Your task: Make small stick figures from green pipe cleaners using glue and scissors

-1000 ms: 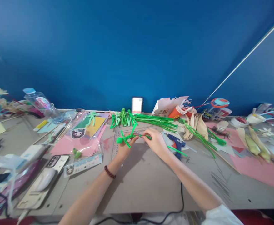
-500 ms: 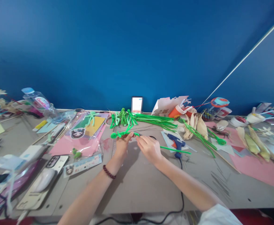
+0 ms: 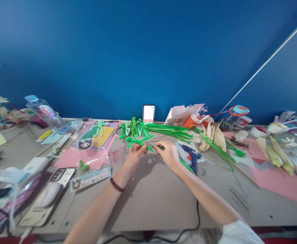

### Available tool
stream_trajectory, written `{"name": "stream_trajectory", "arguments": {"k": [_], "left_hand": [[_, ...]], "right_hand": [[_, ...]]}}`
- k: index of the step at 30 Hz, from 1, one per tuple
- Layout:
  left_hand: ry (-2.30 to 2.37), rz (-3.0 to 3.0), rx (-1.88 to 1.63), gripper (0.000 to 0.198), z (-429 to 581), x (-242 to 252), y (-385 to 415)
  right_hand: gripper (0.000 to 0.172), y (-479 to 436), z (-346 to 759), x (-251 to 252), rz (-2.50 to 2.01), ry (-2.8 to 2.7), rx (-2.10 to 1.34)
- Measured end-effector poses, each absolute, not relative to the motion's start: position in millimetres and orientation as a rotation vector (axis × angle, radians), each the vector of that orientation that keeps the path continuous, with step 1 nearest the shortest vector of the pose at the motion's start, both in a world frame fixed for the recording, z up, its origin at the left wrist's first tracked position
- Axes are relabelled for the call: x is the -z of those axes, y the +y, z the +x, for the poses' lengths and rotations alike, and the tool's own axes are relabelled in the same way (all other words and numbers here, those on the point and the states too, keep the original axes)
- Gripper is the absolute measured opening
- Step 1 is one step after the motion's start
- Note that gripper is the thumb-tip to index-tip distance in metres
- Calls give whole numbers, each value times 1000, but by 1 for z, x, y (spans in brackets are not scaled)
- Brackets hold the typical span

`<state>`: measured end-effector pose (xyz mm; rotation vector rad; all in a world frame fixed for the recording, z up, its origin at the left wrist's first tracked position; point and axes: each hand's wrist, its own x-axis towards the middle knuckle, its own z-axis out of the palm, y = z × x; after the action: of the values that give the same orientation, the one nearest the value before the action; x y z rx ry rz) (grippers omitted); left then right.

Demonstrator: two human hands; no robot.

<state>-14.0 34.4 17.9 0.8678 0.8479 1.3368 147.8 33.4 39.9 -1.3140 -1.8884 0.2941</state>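
Note:
A bright green pipe-cleaner figure (image 3: 136,140) with thin limbs is pinched in my left hand (image 3: 135,154), thumb and fingers closed around its lower part. Just to the right, my right hand (image 3: 168,154) has its fingertips closed on a green pipe cleaner (image 3: 186,165), whose free end shows below the wrist. A short green length spans the small gap between the hands. Behind them, several finished-looking green figures (image 3: 133,125) stand by the wall, beside a bundle of loose green pipe cleaners (image 3: 170,130).
A blue glue gun (image 3: 194,156) lies right of my right hand, its black cord running to the table's front edge. Dried husks (image 3: 218,139) and pink paper (image 3: 282,183) lie farther right. At left are a phone (image 3: 40,210), plastic-wrapped papers (image 3: 68,157) and a bottle (image 3: 45,110).
My hands have moved slightly apart, the right one shifting right. The figure has turned and its limbs spread more to the right. The pipe cleaner's free end now angles downward beneath my right wrist.

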Motion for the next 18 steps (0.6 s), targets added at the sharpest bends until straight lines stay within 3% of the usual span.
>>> {"name": "stream_trajectory", "arguments": {"k": [8,18], "left_hand": [[1030,1116,-1330,26,-8,-18,32],[1071,932,-1525,18,-12,-1,38]], "right_hand": [[14,31,151,-54,-1140,-1938,-393],[9,10,132,-49,-1248,-2138,-329]]}}
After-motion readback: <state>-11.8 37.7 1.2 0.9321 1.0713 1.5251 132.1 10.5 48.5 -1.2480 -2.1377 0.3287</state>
